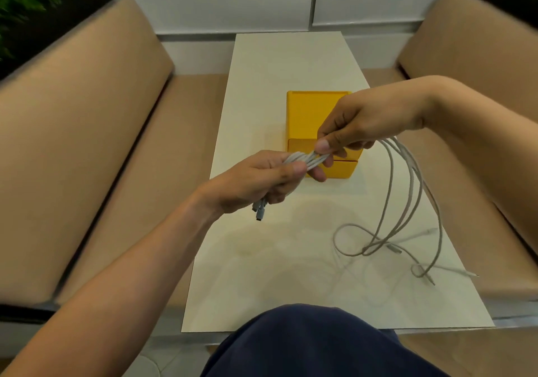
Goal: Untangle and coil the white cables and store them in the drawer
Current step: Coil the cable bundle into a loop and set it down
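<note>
Both hands gripped the white cables (302,159) mid-air before the yellow drawer box (311,117), left hand (256,181) clamping plug ends, right hand (358,126) pinching strands; tails loose on counter (262,260); likely still untangling, coiling next.

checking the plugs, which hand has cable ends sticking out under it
The left hand; plugs poke out below it. The right hand pinches only cables.

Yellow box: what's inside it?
Its inside is hidden: the box has drawers that look closed. The right hand and cables cover part of its front.
</note>
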`<state>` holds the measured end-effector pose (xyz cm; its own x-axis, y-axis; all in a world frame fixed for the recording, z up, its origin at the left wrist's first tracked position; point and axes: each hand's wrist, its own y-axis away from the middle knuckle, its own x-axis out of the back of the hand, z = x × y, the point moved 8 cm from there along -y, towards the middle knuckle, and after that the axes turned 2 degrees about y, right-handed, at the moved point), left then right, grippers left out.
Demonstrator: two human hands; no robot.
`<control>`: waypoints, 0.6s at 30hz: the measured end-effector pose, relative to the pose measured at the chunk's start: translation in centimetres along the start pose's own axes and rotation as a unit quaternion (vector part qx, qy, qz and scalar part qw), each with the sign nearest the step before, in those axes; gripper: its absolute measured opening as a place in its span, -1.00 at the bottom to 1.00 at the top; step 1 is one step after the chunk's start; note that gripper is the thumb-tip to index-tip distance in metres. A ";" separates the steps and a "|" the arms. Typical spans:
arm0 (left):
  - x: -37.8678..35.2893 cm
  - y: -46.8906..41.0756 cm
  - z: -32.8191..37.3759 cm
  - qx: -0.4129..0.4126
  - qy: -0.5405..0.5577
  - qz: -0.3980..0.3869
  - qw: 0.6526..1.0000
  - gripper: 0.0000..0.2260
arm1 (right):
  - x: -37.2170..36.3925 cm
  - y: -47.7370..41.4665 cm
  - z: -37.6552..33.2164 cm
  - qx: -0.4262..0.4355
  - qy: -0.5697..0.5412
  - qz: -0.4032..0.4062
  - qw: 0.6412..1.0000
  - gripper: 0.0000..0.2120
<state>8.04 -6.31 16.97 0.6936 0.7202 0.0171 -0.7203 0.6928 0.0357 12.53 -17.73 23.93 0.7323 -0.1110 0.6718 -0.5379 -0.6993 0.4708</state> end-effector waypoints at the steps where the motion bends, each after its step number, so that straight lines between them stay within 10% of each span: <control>1: 0.3 0.0 0.1 -0.005 0.007 0.008 1.000 -0.69 | 0.1 -0.2 0.1 0.004 -0.018 0.003 1.000 -0.72; 8: 1.6 0.3 0.1 -0.005 0.029 0.015 0.999 -0.73 | 0.6 -0.3 0.2 0.052 -0.056 0.003 0.997 -0.82; 18: 2.5 0.2 -0.5 0.001 0.185 0.024 0.982 -0.64 | 1.2 -1.0 1.0 0.073 0.003 0.229 0.971 -0.84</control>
<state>9.58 -4.36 16.47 0.6059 0.7167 -0.3454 -0.7518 0.6577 0.0459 14.35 -17.84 23.70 0.4276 -0.4305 0.7949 -0.7414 -0.6702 0.0359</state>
